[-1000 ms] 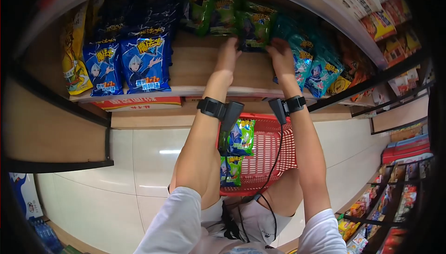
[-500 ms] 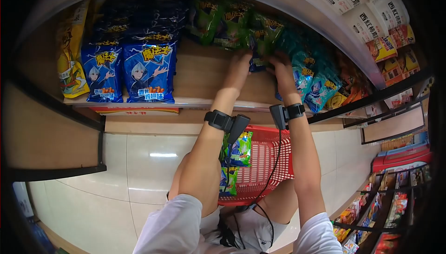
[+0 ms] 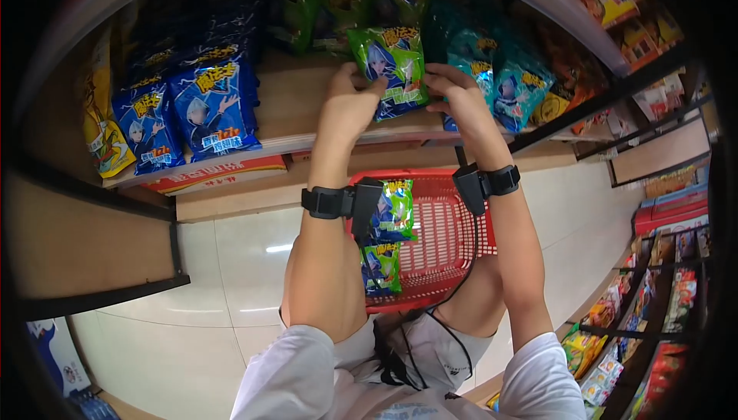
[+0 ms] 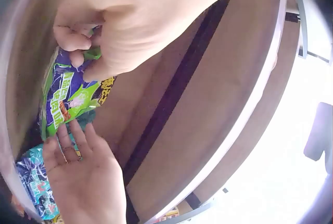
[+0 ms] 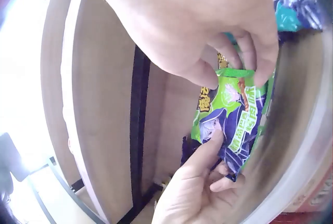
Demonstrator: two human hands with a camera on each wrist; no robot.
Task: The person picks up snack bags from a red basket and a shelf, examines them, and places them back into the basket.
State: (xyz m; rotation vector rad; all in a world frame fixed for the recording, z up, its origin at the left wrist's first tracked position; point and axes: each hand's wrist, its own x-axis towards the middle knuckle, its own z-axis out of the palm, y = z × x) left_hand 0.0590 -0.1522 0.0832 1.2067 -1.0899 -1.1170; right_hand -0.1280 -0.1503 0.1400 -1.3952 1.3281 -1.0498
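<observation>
My left hand (image 3: 350, 101) grips a green-and-purple snack bag (image 3: 396, 74) by its left side, the thumb lying across the printed front. At the bag's opposite edge is my right hand (image 3: 460, 97), its fingertips touching that side. The left wrist view shows the fingers of this right hand (image 4: 86, 177) fairly straight against the bag (image 4: 70, 96). The bag faces up over the shelf's front part. More green snack bags (image 3: 338, 16) stand behind it, and teal bags (image 3: 523, 89) lie just right of my right hand.
Blue snack bags (image 3: 211, 109) and a yellow one (image 3: 108, 139) fill the shelf's left end. Below the shelf edge sits a red basket (image 3: 442, 289) with two green bags (image 3: 393, 212) at its left. A black shelf bar (image 3: 584, 120) slants at the right.
Both hands have come back from the row of green bags toward the shelf's front, bringing one bag out. Its front now faces up.
</observation>
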